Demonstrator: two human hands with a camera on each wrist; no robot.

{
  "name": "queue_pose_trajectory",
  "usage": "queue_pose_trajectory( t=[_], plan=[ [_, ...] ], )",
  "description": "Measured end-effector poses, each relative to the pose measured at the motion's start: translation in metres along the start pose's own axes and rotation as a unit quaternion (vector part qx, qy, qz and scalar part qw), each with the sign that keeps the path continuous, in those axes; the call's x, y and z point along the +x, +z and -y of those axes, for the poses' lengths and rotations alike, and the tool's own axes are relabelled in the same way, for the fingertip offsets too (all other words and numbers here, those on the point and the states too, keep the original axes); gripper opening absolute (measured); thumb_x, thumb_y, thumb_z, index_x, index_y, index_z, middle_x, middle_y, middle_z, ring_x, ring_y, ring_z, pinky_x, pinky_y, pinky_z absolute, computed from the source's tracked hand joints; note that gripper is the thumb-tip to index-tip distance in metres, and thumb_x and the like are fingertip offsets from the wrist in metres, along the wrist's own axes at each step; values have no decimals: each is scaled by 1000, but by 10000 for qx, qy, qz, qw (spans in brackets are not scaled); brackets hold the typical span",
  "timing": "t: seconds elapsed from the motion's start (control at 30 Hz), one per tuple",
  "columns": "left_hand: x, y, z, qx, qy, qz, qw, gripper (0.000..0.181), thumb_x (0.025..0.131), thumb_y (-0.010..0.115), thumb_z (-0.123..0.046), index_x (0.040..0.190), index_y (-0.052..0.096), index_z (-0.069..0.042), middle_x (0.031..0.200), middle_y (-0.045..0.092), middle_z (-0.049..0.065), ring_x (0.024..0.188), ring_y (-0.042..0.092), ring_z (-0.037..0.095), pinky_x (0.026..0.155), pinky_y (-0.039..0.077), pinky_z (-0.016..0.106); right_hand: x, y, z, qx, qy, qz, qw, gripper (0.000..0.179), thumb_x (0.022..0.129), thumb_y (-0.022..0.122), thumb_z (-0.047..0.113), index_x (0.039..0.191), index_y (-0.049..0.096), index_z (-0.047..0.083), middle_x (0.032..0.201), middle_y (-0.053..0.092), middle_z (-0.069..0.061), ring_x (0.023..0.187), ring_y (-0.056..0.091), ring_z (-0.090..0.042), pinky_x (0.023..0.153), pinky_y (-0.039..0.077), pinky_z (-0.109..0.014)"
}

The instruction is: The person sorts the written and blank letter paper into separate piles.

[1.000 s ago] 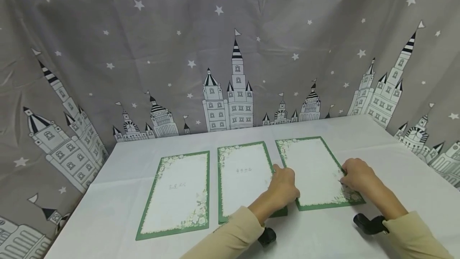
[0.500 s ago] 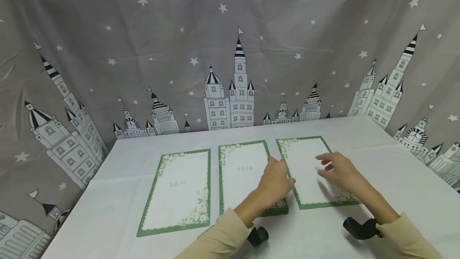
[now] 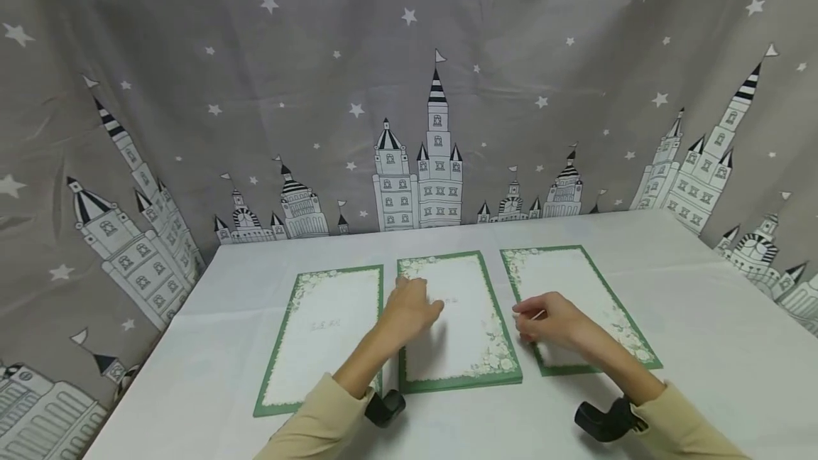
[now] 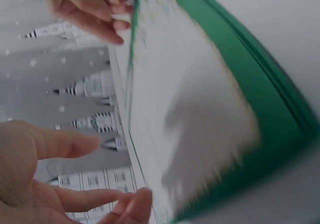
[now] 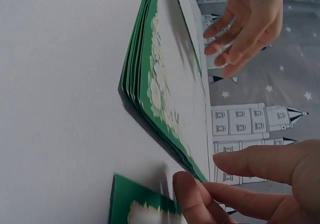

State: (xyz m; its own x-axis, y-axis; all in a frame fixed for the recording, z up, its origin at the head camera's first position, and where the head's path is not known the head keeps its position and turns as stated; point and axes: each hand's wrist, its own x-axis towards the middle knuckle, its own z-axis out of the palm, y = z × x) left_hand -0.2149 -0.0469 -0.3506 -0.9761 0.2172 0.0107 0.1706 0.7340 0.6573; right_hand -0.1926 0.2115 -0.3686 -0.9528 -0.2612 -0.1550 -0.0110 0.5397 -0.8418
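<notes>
On the white table lie three green-bordered sheets with printed flowers in their corners. The middle one is the top of a stack, whose green layers show in both wrist views. My left hand hovers over that stack near its left edge, thumb apart from the fingers. Above the left edge of the right sheet is my right hand, its thumb and fingers parted around nothing. Faint handwriting marks the middle sheet and the left sheet; the left forearm covers the left sheet's lower right corner.
A grey curtain printed with castles and stars hangs behind the white table. Black wrist mounts stick out below both sleeves, near the tabletop.
My left hand has left the middle stack's right edge and moved left across it. The right hand has lifted off the right sheet's right edge and moved left over its left edge.
</notes>
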Motion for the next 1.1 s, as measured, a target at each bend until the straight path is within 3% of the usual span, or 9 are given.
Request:
queue_pose_trajectory(
  t=[0.1, 0.27, 0.37, 0.47, 0.53, 0.73, 0.97, 1.03, 1.1],
  plan=[
    [3, -3, 21, -2, 39, 77, 10000, 42, 95, 64, -10, 56, 51, -3, 142, 36, 55, 51, 34, 13, 44, 34, 26, 0, 3, 0, -184, 81, -60, 9998, 43, 99, 61, 4, 134, 56, -20, 104, 70, -14, 85, 70, -21, 84, 58, -40],
    [1, -5, 45, -72, -218, 229, 9995, 45, 96, 62, -14, 55, 43, -11, 139, 35, 57, 46, 30, 10, 42, 32, 26, 1, 7, -1, -248, 74, -65, 9996, 47, 96, 64, 0, 133, 52, -26, 101, 69, -14, 80, 70, -20, 84, 59, -39],
    [-12, -14, 38, -197, -467, 446, 9977, 43, 96, 64, -14, 59, 43, -11, 100, 62, 35, 52, 32, 13, 46, 30, 26, 2, 9, -3, -127, 42, -11, 9999, 47, 96, 64, -2, 133, 50, -28, 98, 68, -12, 78, 69, -19, 84, 59, -39],
    [-14, -15, 39, -223, -455, 698, 9963, 42, 97, 64, -13, 60, 44, -13, 62, 50, 7, 54, 33, 13, 49, 28, 25, 1, 12, -4, -121, 104, -50, 9999, 47, 95, 65, -3, 133, 51, -27, 93, 67, -9, 76, 68, -18, 86, 59, -38],
    [-14, -14, 39, -300, -444, 786, 9955, 43, 97, 63, -11, 59, 43, -14, 53, 48, 2, 49, 32, 11, 47, 26, 23, 1, 14, -5, -210, 142, -101, 9996, 46, 95, 65, -3, 132, 52, -26, 91, 67, -7, 75, 68, -18, 87, 58, -38],
    [-12, -10, 45, -301, -431, 726, 9960, 39, 95, 60, -8, 62, 41, -14, 55, 48, 3, 50, 41, 13, 48, 30, 25, 2, 19, -5, -217, 26, -109, 9997, 44, 95, 65, -3, 131, 54, -26, 95, 71, -8, 76, 70, -19, 81, 60, -37],
    [-21, -15, 38, -64, -496, 490, 9975, 44, 95, 59, -5, 61, 35, -16, 55, 35, -1, 49, 30, 11, 47, 27, 24, 5, 29, 1, -388, -97, -233, 9989, 47, 93, 67, -1, 132, 54, -24, 106, 72, -17, 79, 70, -20, 73, 56, -37],
    [-22, -16, 38, 100, -523, 434, 9976, 44, 97, 60, -5, 60, 37, -14, 60, 46, 4, 52, 34, 14, 47, 29, 24, 6, 32, 4, -533, -203, -307, 9979, 48, 92, 68, 0, 132, 54, -24, 109, 70, -21, 81, 70, -21, 68, 52, -35],
    [-22, -17, 37, 257, -596, 383, 9972, 44, 99, 60, -6, 59, 42, -10, 84, 66, 21, 59, 43, 20, 48, 32, 26, 6, 35, 7, -718, -328, -395, 9961, 49, 91, 69, 1, 132, 55, -23, 112, 66, -24, 85, 68, -21, 65, 48, -32]
  ],
)
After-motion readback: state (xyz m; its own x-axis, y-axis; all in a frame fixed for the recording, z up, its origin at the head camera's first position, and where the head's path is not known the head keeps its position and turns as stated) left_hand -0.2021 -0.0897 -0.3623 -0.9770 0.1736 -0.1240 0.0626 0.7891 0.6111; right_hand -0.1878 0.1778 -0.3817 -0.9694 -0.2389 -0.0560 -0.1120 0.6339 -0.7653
